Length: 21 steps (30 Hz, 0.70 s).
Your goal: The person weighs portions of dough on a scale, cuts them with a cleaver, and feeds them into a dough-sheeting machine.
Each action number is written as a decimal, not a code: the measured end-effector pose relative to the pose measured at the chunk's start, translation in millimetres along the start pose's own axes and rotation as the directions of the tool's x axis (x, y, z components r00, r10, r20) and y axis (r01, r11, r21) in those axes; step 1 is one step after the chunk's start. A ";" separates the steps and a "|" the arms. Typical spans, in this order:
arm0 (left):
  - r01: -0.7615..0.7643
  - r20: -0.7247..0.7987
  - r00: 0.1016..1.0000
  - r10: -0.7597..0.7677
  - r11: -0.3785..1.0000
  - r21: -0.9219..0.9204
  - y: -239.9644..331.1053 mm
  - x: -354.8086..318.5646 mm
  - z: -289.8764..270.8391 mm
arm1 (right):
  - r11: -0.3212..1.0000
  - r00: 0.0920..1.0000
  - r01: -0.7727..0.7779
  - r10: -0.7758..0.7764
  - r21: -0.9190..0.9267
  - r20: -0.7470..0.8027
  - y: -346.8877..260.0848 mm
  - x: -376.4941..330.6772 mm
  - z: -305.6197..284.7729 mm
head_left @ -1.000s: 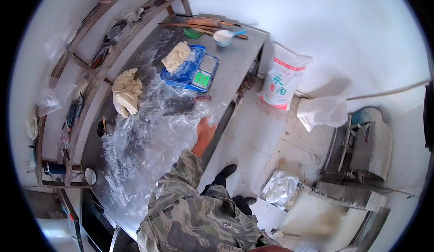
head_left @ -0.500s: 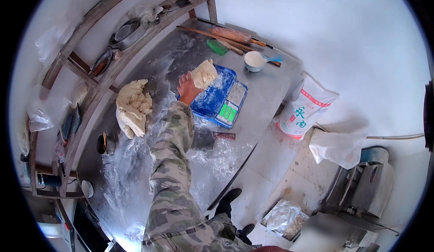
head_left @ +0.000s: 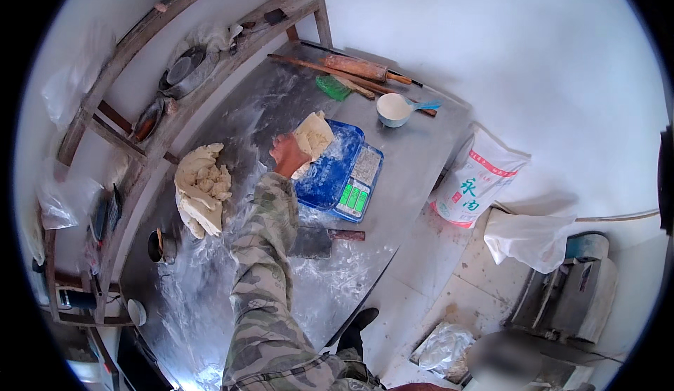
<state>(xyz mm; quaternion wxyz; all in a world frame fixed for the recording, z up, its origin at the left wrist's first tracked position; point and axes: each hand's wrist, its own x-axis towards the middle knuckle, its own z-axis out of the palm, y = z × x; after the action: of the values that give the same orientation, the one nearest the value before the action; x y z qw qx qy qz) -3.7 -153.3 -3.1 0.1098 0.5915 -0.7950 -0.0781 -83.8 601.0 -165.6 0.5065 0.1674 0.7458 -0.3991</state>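
My left hand (head_left: 288,155) reaches forward in a camouflage sleeve, its fingers bent against the left side of a pale dough piece (head_left: 314,135). That piece lies on the pan of a blue digital scale (head_left: 340,168), whose green display is lit. A much larger dough lump (head_left: 201,190) rests on the floured metal table to the left. Just nearer than the scale lies a dough cutter (head_left: 312,243) with a dark wide blade. My right hand is out of view.
Beyond the scale are a bowl of white powder (head_left: 394,109), a rolling pin (head_left: 357,67), sticks and a green bag (head_left: 333,88). A metal cup (head_left: 161,246) stands left. Wooden shelves (head_left: 158,131) line the left wall; a sack (head_left: 479,177) stands on the floor, right.
My left hand has gone from spread fingers at the dough piece to fingers bent round its left side. The whole view has shifted slightly, showing more of the cutter.
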 end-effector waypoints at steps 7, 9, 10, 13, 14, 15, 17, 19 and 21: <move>0.294 0.149 0.953 -0.265 0.677 -0.675 -36.2 26.1 -8.3 | 0.999 1.000 -0.022 0.021 0.036 0.018 13.4 -8.5 -15.0; 0.056 0.005 0.993 -0.121 0.422 -0.905 -50.5 11.5 -12.4 | 0.998 0.999 -0.037 0.037 0.057 0.008 26.3 -16.3 -21.1; -0.211 -0.200 0.977 0.068 0.263 -0.942 -57.5 -3.8 -12.7 | 0.997 0.999 -0.049 0.049 0.067 0.002 33.7 -20.1 -25.6; 0.252 0.253 0.967 0.044 0.013 -0.968 -25.6 -44.9 -47.9 | 0.987 0.994 -0.095 0.102 0.128 -0.045 73.3 -37.5 -50.0; 0.271 0.269 0.962 0.035 -0.075 -0.960 -23.5 -60.6 -56.6 | 0.983 0.992 -0.111 0.118 0.148 -0.040 89.4 -40.9 -59.1; 0.289 0.287 0.957 0.035 -0.159 -0.944 -15.8 -77.3 -63.2 | 0.977 0.991 -0.126 0.132 0.172 -0.025 108.5 -48.2 -68.1; 0.215 0.203 0.975 0.087 -0.154 -0.964 -7.9 -116.0 -59.3 | 0.955 0.986 -0.170 0.164 0.242 0.043 163.2 -60.2 -99.9; 0.211 0.187 0.969 0.160 -0.151 -0.966 -10.4 -159.7 -28.4 | 0.946 0.981 -0.189 0.170 0.265 0.093 212.4 -69.4 -143.9; 0.460 0.364 0.865 0.347 -0.256 -0.850 52.5 -240.2 -22.2 | 0.953 0.967 -0.213 0.237 0.213 -0.094 241.1 -83.7 -148.5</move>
<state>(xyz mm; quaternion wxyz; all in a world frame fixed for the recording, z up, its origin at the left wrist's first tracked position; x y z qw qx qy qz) 20.2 91.9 11.9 0.3217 0.2617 -0.3764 -0.8284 17.6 878.3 -168.9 0.4841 0.3253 0.7062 -0.4014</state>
